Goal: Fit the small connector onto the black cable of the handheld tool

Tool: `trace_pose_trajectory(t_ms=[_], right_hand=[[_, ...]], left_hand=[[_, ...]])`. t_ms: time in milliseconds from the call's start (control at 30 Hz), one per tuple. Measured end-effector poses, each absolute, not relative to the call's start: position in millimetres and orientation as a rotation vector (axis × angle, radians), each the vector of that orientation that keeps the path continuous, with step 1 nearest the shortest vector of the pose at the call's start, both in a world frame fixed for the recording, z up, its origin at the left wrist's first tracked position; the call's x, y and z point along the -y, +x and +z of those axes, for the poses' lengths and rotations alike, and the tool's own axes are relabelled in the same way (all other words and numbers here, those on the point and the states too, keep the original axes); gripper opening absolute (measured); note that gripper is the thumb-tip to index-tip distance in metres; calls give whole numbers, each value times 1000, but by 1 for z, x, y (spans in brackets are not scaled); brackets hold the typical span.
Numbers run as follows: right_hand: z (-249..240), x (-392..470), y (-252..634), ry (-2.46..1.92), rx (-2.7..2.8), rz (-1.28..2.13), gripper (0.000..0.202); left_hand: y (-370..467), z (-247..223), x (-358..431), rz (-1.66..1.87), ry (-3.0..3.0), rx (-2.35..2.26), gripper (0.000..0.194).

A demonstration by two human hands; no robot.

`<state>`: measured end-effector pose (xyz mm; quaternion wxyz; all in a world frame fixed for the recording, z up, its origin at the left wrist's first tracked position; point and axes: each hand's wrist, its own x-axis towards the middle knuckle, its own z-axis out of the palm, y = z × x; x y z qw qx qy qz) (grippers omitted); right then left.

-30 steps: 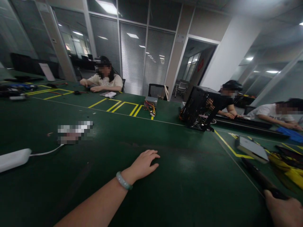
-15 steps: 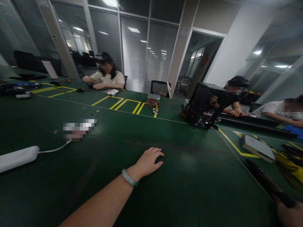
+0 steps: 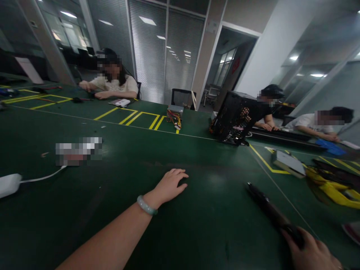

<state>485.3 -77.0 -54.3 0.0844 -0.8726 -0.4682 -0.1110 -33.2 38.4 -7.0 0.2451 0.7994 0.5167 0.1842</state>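
My left hand [image 3: 170,186], with a pale green bangle on its wrist, rests palm down on the green table [image 3: 168,150]. Its fingers are spread and hold nothing. At the lower right, my right hand [image 3: 312,249] is wrapped around the near end of a long black stick-like tool [image 3: 271,213]. The tool slants up and left over the table, and a small shiny tip shows at its far end. Motion blur hides its exact kind. Between the tool and my left hand lies bare green tabletop.
A black computer case [image 3: 232,118] stands tilted across the table. Near it are a power supply [image 3: 174,112] with coloured wires, a flat grey box [image 3: 288,163] and a yellow-black bag [image 3: 337,183]. A white power strip [image 3: 9,185] lies left. Several people sit around the table.
My right hand has come in from the right edge, bringing the black tool further left over the table. The view has turned slightly right; my left hand stays flat on the table.
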Motion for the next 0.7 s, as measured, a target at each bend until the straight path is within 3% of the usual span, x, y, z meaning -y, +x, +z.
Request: trace_pose_trajectory(t_ms=[167,400,567,700], right_hand=[[-26,76,402,-2412,1622,-253,48],[-6,61,296,-1980,1884,-165,31],[-5,52,243,-1877,1929,-67,31],[2,57,228,-1792,2000,80,44]], left_hand=[[-27,-5,-33,547,2168,-1427,49],[0,27,-6,981,2444,-1143,36],[21,32,9,870,2625,-940,46],[32,18,14,677,2688,-875,56]])
